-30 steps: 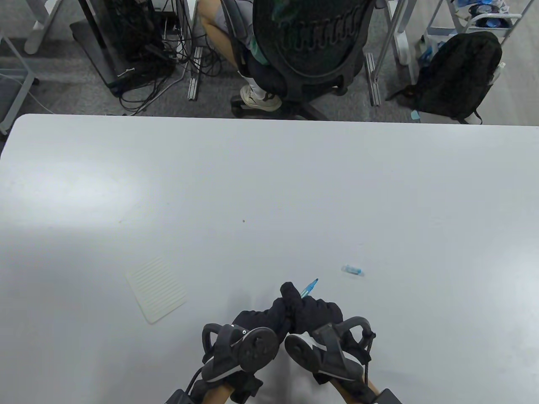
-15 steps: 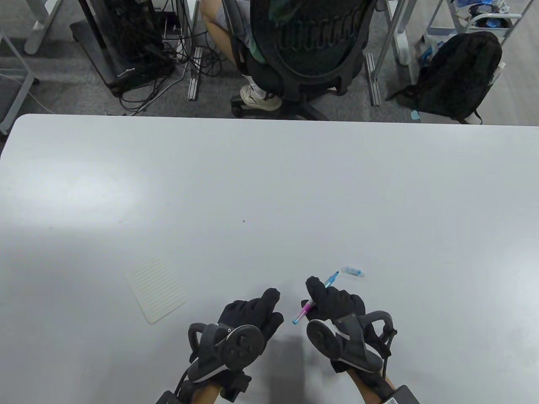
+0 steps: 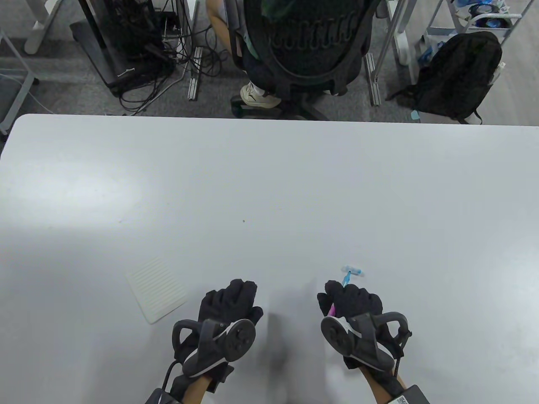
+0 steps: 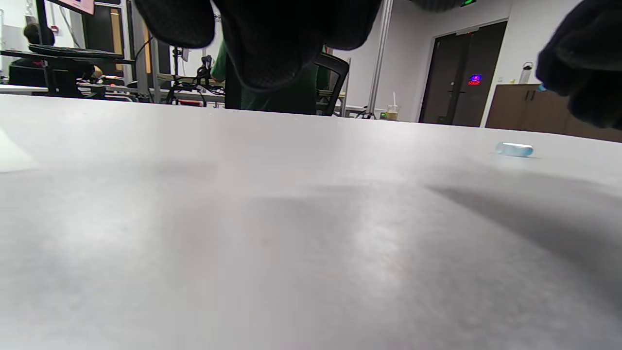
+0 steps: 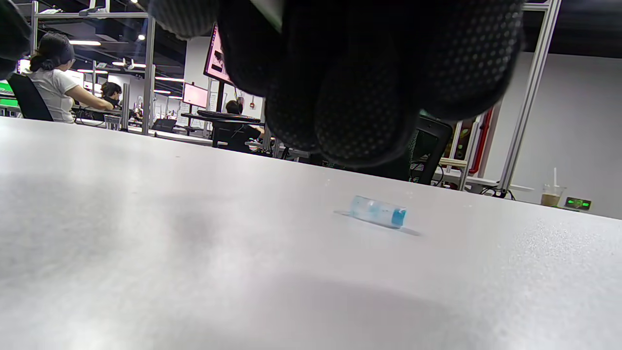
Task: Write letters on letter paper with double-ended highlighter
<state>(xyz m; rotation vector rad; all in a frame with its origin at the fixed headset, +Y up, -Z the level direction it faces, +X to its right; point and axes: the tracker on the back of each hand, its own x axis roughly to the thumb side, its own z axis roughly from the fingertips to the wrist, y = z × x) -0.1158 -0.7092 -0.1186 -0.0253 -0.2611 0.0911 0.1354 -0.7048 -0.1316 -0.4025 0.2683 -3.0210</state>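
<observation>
The double-ended highlighter [image 3: 346, 279] is gripped in my right hand [image 3: 351, 301]. Its blue tip sticks out past the fingers, and a pink stretch of the barrel [image 3: 332, 311] shows under the thumb. The tip points at the clear blue cap [image 3: 353, 270], which lies loose on the table just beyond; the cap [image 5: 378, 211] also shows in the right wrist view below my curled fingers [image 5: 359, 97]. The lined letter paper [image 3: 156, 288] lies flat to the left of my left hand [image 3: 229, 301]. That hand holds nothing, its fingers [image 4: 282, 43] relaxed just above the table.
The grey table [image 3: 269, 189] stretches far ahead and to both sides. Beyond its far edge stand an office chair [image 3: 311, 38] with a seated person, a cable tangle [image 3: 143, 54] and a black backpack [image 3: 459, 75]. My right hand [image 4: 583, 73] shows at the right of the left wrist view.
The hands, joined on the highlighter a second ago, have parted. The left hand moved left, empty. The right moved right with the highlighter, turning its blue tip toward the cap.
</observation>
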